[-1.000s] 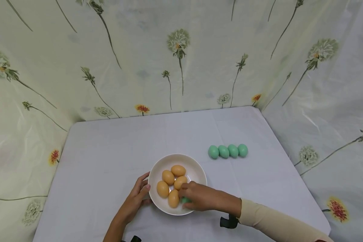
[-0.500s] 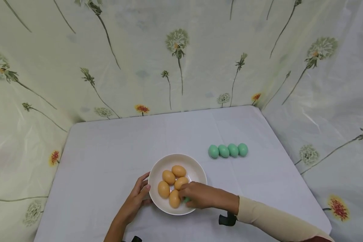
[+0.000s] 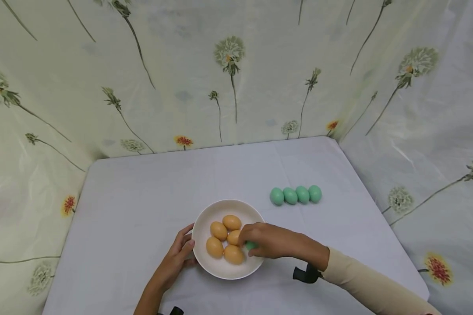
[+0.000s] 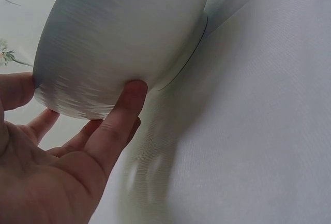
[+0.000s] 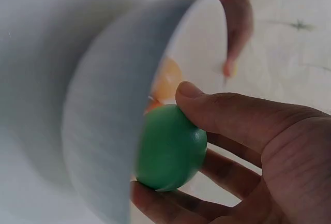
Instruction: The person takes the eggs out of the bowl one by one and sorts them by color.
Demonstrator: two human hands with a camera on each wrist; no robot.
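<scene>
From here I see the person's left hand (image 3: 177,253) gripping the left side of a round white bowl (image 3: 230,272), thumb at its rim. Within the bowl's right side, the right hand (image 3: 267,239) pinches a smooth green egg (image 3: 251,246). Five smooth orange eggs (image 3: 218,230) sit in the bowl; four more green eggs (image 3: 290,196) line up beyond it, rightward.
</scene>
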